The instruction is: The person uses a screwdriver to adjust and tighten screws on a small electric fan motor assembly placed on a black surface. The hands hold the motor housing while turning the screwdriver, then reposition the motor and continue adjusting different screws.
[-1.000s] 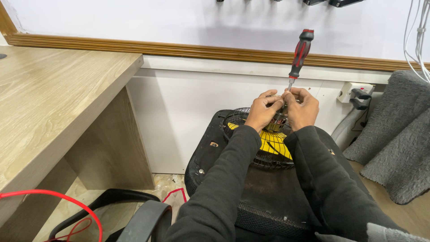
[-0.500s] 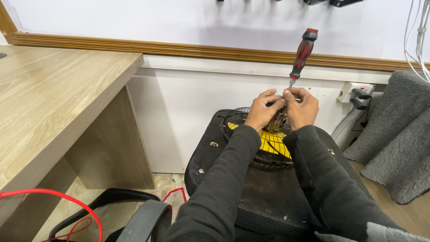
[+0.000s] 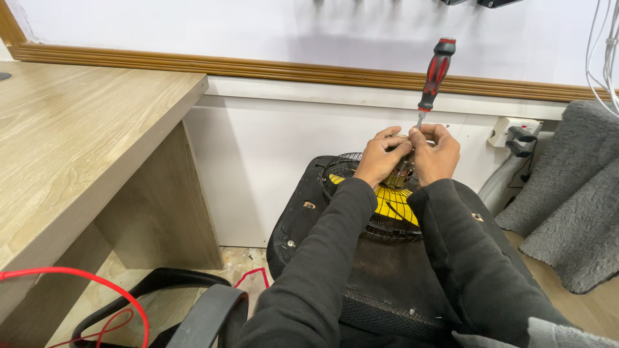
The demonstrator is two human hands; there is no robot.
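Observation:
A small fan with a black wire cage (image 3: 353, 169) and yellow blades (image 3: 389, 202) lies on a black chair seat (image 3: 387, 270). Both hands meet over a small metal part at the fan's top. My left hand (image 3: 380, 156) pinches that part from the left. My right hand (image 3: 437, 151) grips the shaft of a red and black screwdriver (image 3: 435, 74), which stands nearly upright with its handle above the hands. The tip and the metal part are mostly hidden by my fingers. Dark sleeves cover both arms.
A light wooden desk (image 3: 77, 142) fills the left. A white wall with a wooden rail (image 3: 258, 67) runs behind. A wall socket with plugs (image 3: 516, 135) and a grey fabric (image 3: 574, 193) are at the right. A red cable (image 3: 97, 283) and a black armrest (image 3: 206, 309) lie lower left.
The screwdriver handle has tilted slightly; the hands stay in the same place on the fan's top.

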